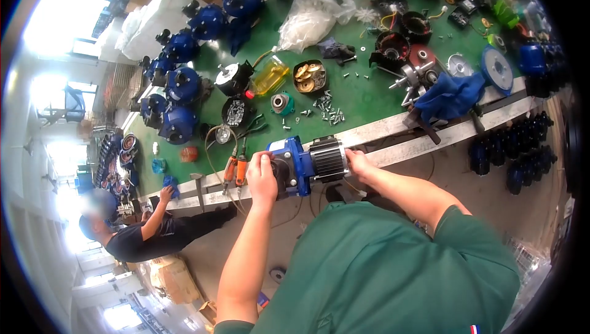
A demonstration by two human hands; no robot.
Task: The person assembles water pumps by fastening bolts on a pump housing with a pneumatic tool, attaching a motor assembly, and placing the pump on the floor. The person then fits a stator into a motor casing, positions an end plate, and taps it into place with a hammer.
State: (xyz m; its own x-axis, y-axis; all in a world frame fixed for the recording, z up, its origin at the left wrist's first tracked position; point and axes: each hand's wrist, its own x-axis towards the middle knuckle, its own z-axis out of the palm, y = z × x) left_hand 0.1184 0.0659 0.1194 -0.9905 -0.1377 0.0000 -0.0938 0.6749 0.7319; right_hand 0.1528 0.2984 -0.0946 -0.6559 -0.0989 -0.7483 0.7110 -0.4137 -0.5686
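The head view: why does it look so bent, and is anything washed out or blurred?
Head view: strong wide-angle distortion, probably from the lens, bows the pale bench edge and leaves dark rounded corners; head view, left side: windows glare to white, and a blurred patch covers the other person's head; head view, middle: the held motor unit looks reasonably sharp.

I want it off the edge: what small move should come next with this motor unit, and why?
Perhaps ease the motor unit forward over the green bench, short of the loose screws. It is at the bench's near edge, and the left hand on its blue end and right hand on its black finned end seem to support both ends.
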